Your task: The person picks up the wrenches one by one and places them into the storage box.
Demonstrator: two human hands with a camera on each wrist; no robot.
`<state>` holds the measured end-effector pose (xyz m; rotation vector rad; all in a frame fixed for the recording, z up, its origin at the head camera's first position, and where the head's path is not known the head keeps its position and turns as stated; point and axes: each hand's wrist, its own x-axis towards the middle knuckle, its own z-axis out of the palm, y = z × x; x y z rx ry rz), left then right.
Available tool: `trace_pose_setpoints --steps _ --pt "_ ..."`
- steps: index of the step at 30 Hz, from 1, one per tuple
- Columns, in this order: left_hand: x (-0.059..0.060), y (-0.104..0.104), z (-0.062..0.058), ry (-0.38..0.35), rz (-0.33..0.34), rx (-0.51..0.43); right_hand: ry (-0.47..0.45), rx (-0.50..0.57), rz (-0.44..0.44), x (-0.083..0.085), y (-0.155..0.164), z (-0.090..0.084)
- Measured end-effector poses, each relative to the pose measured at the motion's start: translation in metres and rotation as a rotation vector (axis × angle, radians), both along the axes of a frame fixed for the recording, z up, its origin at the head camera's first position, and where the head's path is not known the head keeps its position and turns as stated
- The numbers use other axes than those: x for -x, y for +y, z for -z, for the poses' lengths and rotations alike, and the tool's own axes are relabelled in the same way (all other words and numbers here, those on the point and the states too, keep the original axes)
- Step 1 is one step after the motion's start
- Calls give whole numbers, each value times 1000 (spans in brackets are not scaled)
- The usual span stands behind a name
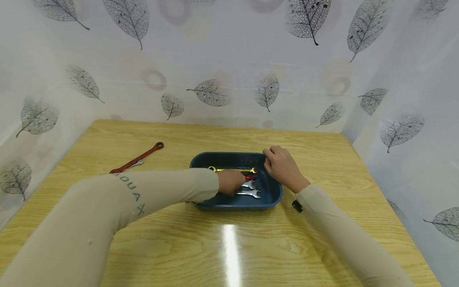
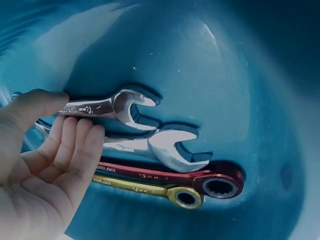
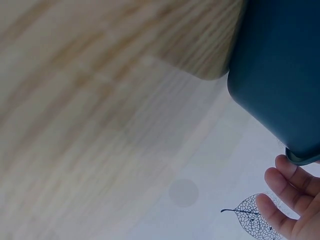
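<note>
A dark blue plastic tub [image 1: 236,207] stands on the table with several wrenches lying in it. My left hand [image 1: 230,181] reaches inside; in the left wrist view its thumb and fingers pinch the handle of a silver open-end wrench [image 2: 95,107]. Beside that lie a second, larger silver wrench [image 2: 170,147], a red ratchet wrench [image 2: 220,186] and a yellow ratchet wrench [image 2: 186,197]. At the tub's far right corner, my right hand [image 1: 285,169] holds the rim, fingers outside under the lip in the right wrist view. The left hand covers the wrenches' other ends.
On the table's left part lies a long red wrench [image 1: 141,157] beside a silver wrench [image 1: 136,163], partly hidden behind the left sleeve [image 1: 143,191]. The wooden table [image 1: 287,247] meets a leaf-patterned wall covering [image 1: 229,59] at the back.
</note>
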<state>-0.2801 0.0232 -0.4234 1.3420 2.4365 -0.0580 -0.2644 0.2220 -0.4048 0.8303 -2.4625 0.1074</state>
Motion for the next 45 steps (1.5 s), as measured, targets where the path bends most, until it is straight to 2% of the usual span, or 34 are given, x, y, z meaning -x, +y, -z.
trace_pose_setpoints --steps 1,2,5,12,16,19,22,26,31,35,39,45 --pt "-5 -1 -10 -2 -9 5 0 -2 -2 0 0 0" --pt "-15 -2 -26 -13 -48 48 1 -5 -4 0 -1 0" --pt "-24 -5 -44 -19 -71 76 -3 -1 -14 0 -2 0" --pt "-22 -10 -56 -50 -25 134 -8 12 -7 0 -5 0" --pt "-24 -13 -67 -109 -36 79 -9 11 -3 -1 -6 2" --pt "-30 -15 -80 -159 -27 0 -9 13 -7 -3 -6 4" --pt "-34 -20 -95 -174 -12 -95 -10 17 -2 -3 -6 5" --pt "-37 -29 -114 -134 -31 -221 -16 27 4 -3 -6 4" --pt "-38 -42 -134 -78 -96 -364 -28 43 13 -2 -4 3" --pt "-42 -55 -142 -18 -161 -430 -22 30 16 -4 -3 3" --pt "-45 -72 -146 81 -226 -451 -7 21 15 -5 -3 2" --pt "-44 -101 -153 188 -298 -510 5 20 7 -4 -2 -1"
